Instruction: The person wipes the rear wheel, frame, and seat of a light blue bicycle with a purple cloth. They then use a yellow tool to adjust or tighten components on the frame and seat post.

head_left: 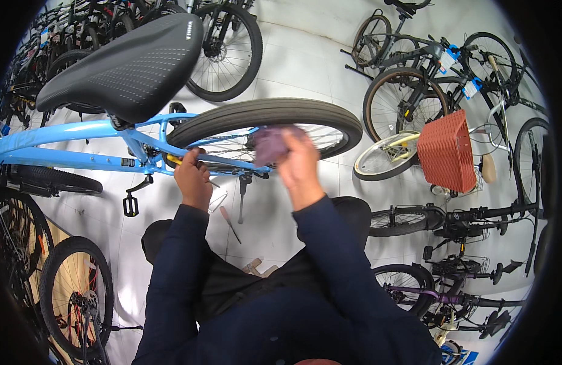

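A blue bicycle frame (pixel 74 131) with a black saddle (pixel 127 68) lies across the view, its rear wheel (pixel 275 109) in front of me. My right hand (pixel 301 171) grips a purple cloth (pixel 273 145) against the rear hub area; both are slightly blurred. The cloth hides the hub. My left hand (pixel 194 182) is closed by the blue chainstay, left of the cloth. A yellow tool handle (pixel 174 159) sticks out of its fingers, and a thin shaft seems to show on the other side. Behind the stay runs the chain (pixel 223 149).
Below the frame hang a kickstand (pixel 242 201) and a pedal (pixel 130 205). A screwdriver (pixel 230 225) lies on the white tiled floor (pixel 153 228). Parked bicycles crowd both sides, one with a red-brown basket (pixel 446 152). A loose-looking wheel (pixel 77 298) stands lower left.
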Motion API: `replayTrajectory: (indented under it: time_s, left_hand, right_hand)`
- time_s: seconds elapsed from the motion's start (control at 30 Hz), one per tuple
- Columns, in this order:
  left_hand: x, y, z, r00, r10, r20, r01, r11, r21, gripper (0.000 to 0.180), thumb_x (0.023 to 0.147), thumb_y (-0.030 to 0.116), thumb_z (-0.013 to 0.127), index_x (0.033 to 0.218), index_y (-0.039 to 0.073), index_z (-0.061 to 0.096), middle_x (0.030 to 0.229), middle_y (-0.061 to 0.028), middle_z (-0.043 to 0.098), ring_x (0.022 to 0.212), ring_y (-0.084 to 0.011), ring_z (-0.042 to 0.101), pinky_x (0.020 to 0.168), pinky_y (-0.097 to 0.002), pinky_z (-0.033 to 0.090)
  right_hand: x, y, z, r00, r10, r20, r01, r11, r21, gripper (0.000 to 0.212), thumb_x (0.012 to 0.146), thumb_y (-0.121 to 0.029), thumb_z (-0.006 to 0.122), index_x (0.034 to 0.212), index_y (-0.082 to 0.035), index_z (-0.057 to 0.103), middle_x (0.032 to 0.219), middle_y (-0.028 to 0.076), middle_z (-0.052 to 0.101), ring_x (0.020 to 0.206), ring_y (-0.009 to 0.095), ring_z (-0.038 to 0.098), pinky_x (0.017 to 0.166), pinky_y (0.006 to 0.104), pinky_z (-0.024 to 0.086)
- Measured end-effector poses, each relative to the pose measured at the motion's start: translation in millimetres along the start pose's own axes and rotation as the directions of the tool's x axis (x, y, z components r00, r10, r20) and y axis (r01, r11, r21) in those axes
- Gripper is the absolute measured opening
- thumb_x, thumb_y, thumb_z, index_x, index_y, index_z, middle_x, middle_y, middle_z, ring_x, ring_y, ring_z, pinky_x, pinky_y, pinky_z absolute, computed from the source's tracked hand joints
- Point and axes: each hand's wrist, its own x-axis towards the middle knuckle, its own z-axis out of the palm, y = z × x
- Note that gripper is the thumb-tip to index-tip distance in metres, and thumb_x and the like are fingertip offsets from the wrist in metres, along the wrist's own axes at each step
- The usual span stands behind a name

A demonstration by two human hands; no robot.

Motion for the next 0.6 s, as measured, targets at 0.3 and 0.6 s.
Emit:
replayTrajectory:
  time_s: [0.3, 0.6]
  left_hand:
    - [-4.2, 7.3, 0.8, 1.0, 0.006, 0.01, -0.007, 0.999, 0.047, 0.008, 0.096, 0.012, 0.061, 0.09, 0.007, 0.06, 0.067, 0.0033, 0.047, 0.045, -0.0033, 0.032, 0.038, -0.0196, 0.021]
    - [-3.9, 2.4, 1.0, 0.999, -0.016, -0.028, 0.015, 1.0, -0.008, 0.011, 0.093, 0.006, 0.063, 0.089, 0.01, 0.054, 0.076, -0.0027, 0.062, 0.043, -0.0036, 0.035, 0.036, -0.0197, 0.022]
  right_hand:
    - [9.4, 1.2, -6.7, 0.99, 0.132, 0.043, -0.138, 0.978, 0.159, 0.017, 0.1, -0.003, 0.053, 0.114, 0.003, 0.059, 0.112, 0.017, 0.068, 0.102, 0.029, 0.068, 0.091, 0.0421, 0.058]
    - [30.2, -70.9, -99.6, 0.96, -0.023, -0.278, 0.049, 0.995, 0.086, 0.041, 0.1, -0.011, 0.038, 0.133, 0.008, 0.05, 0.126, 0.027, 0.063, 0.114, 0.044, 0.064, 0.099, 0.0553, 0.053]
